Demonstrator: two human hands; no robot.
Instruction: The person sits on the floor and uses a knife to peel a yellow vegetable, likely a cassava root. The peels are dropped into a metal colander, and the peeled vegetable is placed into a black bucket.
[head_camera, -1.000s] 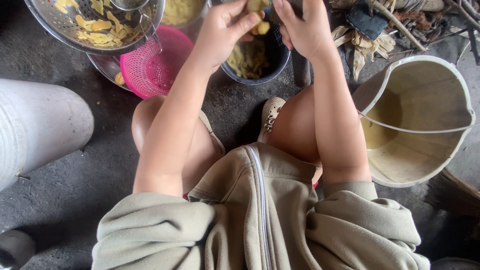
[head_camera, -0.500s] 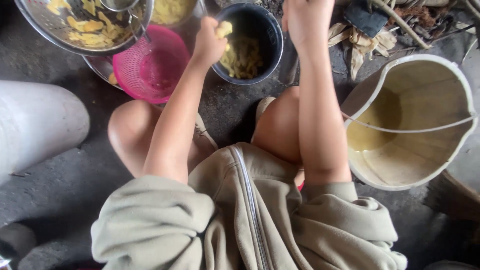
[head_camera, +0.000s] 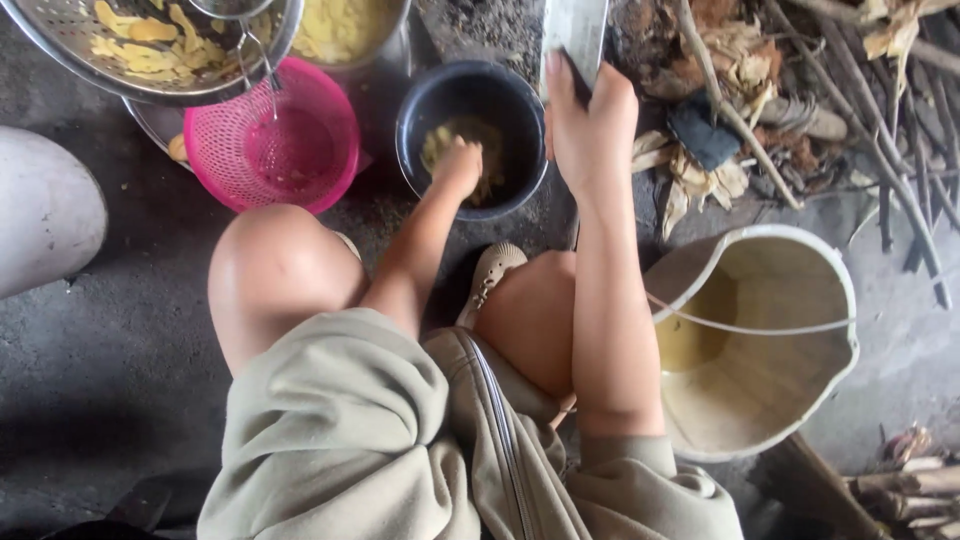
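The left hand (head_camera: 462, 160) reaches down into the round black bowl (head_camera: 425, 105) that stands on the dark concrete floor (head_camera: 100, 350), its fingers curled narrow into the heap of pale yellow cut pieces (head_camera: 440, 140) lying at the bottom; whether it actually grasps any of them cannot be told, since the fingertips are buried; the right hand (head_camera: 590, 130) is just right of the black bowl, closed around the handle of a broad grey metal blade (head_camera: 575, 30) that points upward beyond the bowl's far right rim; the blade stands clear of the bowl.

Left of the black bowl, and near it, sits a round pink plastic mesh basket (head_camera: 275, 140); beyond the basket, further left of the bowl, hangs a perforated steel colander (head_camera: 150, 50) holding yellow slices, partly overlapping the basket's rim; behind the bowl to its upper left is a steel pot (head_camera: 350, 30) filled with more yellow pieces; well to the right of the bowl and nearer the person lies a cream plastic bucket (head_camera: 780, 260) with a thin wire handle, tilted on its side; dry husks and sticks (head_camera: 740, 150) lie to the right of the bowl.
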